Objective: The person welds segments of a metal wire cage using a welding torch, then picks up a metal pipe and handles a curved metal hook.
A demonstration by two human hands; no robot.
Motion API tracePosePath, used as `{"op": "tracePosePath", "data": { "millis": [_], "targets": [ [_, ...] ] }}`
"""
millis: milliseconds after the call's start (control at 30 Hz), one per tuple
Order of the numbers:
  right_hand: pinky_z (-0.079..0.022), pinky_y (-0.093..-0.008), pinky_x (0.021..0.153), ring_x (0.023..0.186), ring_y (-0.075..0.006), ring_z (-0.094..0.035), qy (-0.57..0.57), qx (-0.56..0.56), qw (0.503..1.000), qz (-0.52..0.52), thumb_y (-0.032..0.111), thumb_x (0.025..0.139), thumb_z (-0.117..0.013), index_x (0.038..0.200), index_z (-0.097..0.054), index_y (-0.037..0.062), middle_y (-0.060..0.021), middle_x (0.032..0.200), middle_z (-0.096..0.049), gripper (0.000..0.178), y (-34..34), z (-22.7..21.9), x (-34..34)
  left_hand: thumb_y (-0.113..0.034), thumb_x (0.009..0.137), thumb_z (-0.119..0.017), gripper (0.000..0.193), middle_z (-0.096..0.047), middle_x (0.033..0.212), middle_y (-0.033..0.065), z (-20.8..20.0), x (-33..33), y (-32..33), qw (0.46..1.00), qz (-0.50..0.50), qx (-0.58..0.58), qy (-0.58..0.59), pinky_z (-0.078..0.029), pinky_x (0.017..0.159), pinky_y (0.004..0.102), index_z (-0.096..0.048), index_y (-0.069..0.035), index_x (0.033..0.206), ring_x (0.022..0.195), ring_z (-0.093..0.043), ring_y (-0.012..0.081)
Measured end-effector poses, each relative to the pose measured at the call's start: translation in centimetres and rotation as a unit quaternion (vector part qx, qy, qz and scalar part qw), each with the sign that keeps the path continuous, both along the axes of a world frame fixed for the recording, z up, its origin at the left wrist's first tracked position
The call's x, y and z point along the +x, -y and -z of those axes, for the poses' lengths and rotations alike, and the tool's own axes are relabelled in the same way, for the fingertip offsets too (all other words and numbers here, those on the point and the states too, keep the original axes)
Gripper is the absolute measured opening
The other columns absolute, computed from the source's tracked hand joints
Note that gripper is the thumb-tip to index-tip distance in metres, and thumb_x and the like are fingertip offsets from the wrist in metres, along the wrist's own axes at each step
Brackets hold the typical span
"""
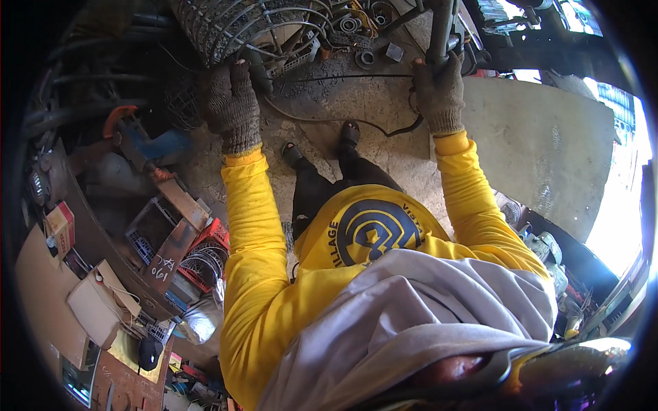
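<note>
Both my arms, in yellow sleeves, reach toward the top of the head view. My left hand (pixel 233 106), in a dirty knitted glove, is closed beside the lower end of a rounded cage of bent metal rods (pixel 257 27). What its fingers hold is hidden; a short dark cylinder (pixel 259 74) lies right next to it. Farther right, my right hand (pixel 441 96), gloved too, is wrapped round the lower part of a grey metal tube (pixel 442 31). A dark cable (pixel 363 121) curves across the floor between my hands.
Metal rings and small parts (pixel 356 31) lie beyond my hands. A large grey sheet (pixel 534 144) stands to my right. On the left are a blue and orange machine (pixel 144 140), a red crate (pixel 209 253) and a cluttered wooden table (pixel 127 377). My feet (pixel 349 132) stand on concrete.
</note>
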State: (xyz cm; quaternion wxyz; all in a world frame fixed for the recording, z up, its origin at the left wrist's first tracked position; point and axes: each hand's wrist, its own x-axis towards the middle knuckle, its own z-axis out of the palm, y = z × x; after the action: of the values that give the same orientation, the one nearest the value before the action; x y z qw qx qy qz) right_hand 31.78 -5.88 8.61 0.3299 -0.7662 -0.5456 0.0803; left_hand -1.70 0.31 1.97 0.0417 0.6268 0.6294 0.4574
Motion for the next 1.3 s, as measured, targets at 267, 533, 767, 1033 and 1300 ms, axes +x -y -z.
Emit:
{"op": "tracePosePath", "data": {
  "millis": [267,533,767,1033,1300],
  "targets": [
    [-0.055,-0.0295,0.057,0.067,-0.0140,-0.064,-0.162,-0.015,0.987,0.005,0.023,0.092,-0.069,0.119,-0.049,-0.0009,-0.0084,0.085,-0.064,0.041,-0.2,-1.0,-0.7,-0.030,0.092,-0.071,0.025,-0.074,0.100,0.0135,-0.1,0.1,0.1,1.000,-0.011,0.009,-0.028,-0.055,0.081,0.0404,-0.076,-0.007,0.098,0.087,-0.070,0.0320],
    [-0.056,-0.0300,0.057,0.068,-0.0143,-0.064,-0.185,-0.033,0.982,0.011,0.020,0.094,-0.067,0.116,-0.049,-0.0004,-0.0088,0.087,-0.063,0.036,-0.3,-1.7,-0.9,-0.032,0.092,-0.071,0.026,-0.074,0.098,0.0132,-0.3,0.3,0.2,1.000,-0.018,-0.014,-0.005,-0.055,0.078,0.0403,-0.076,-0.007,0.096,0.086,-0.070,0.0318],
    [-0.056,-0.0306,0.057,0.068,-0.0150,-0.064,-0.287,-0.030,0.958,0.005,0.020,0.095,-0.067,0.113,-0.049,0.0006,-0.0088,0.089,-0.063,0.032,-0.3,-2.2,-1.0,-0.033,0.092,-0.071,0.027,-0.074,0.098,0.0137,-0.3,0.1,0.2,1.000,-0.017,-0.020,-0.012,-0.056,0.080,0.0398,-0.076,-0.007,0.097,0.088,-0.071,0.0319],
    [-0.056,-0.0303,0.057,0.069,-0.0153,-0.065,-0.328,-0.029,0.944,0.035,0.024,0.097,-0.066,0.114,-0.052,0.0029,-0.0084,0.089,-0.064,0.031,-0.2,-1.8,-0.8,-0.032,0.093,-0.070,0.028,-0.074,0.100,0.0141,0.2,0.0,0.1,1.000,-0.010,-0.007,-0.019,-0.056,0.081,0.0403,-0.076,-0.007,0.100,0.089,-0.071,0.0322],
    [-0.059,-0.0342,0.061,0.068,-0.0172,-0.067,-0.331,-0.030,0.942,0.040,0.027,0.095,-0.068,0.115,-0.055,0.0022,-0.0066,0.087,-0.067,0.034,-0.1,-2.5,-0.8,-0.033,0.092,-0.072,0.032,-0.075,0.096,0.0155,-0.6,0.6,0.2,0.999,-0.020,-0.023,-0.031,-0.055,0.080,0.0383,-0.076,-0.002,0.100,0.088,-0.072,0.0284]
  ]
}}
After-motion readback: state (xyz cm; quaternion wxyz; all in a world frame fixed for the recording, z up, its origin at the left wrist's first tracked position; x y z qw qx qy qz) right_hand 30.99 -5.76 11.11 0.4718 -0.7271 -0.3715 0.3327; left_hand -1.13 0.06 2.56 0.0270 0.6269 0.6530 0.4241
